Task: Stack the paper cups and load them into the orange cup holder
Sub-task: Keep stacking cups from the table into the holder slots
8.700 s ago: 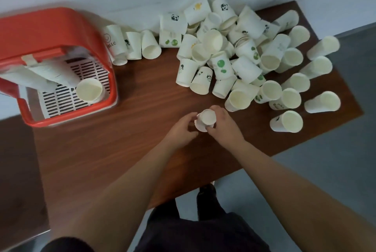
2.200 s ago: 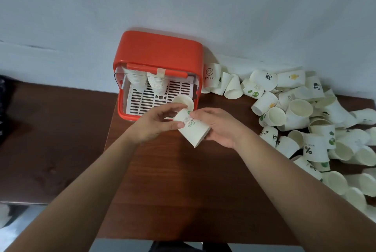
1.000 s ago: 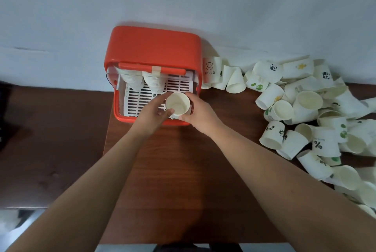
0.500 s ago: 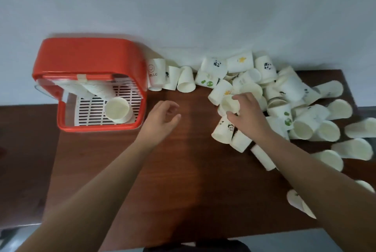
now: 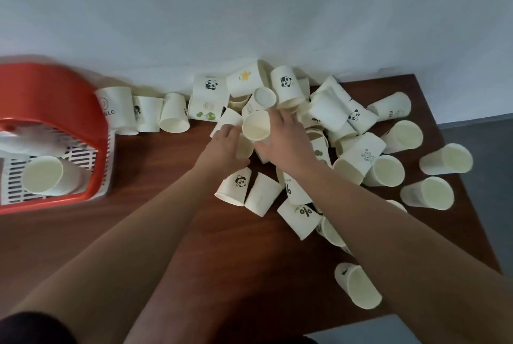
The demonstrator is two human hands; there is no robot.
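While both hands reach into the heap of cups [image 5: 329, 110] at the back of the counter [image 5: 155, 246], each has hold of one. The right hand [image 5: 287, 144] grips a cup [image 5: 256, 125] raised above the heap, its open mouth turned to the camera. The fingers [image 5: 278, 117] wrap round its far side, and the thumb lies under the rim. The left hand [image 5: 224, 149] is just beside it, lower and to the left. Its thumb and fingers [image 5: 231, 130] curl round a second cup [image 5: 244, 146], of which only part of the pale inside shows (whether it rests on the counter cannot be told). The two held cups are nearly touching, the first a little above the second.

The holder [image 5: 55, 85] stands at the left edge of the view, blurred, against the wall [image 5: 249, 10] and well apart from the hands. Inside it a stack [image 5: 44, 175] lies on its side on a white slatted tray [image 5: 83, 155], mouth toward the camera. A HELLO cup [image 5: 113, 110] is just beside the holder's right wall.

Most of the heap lies tumbled on its side, some cups printed with pandas, green marks or a percent sign. Those at the right lie with their mouths toward the camera. A lone cup [image 5: 358, 288] lies near the counter's front edge, beside the right forearm. Grey floor [image 5: 483, 149] shows past the counter's right edge.
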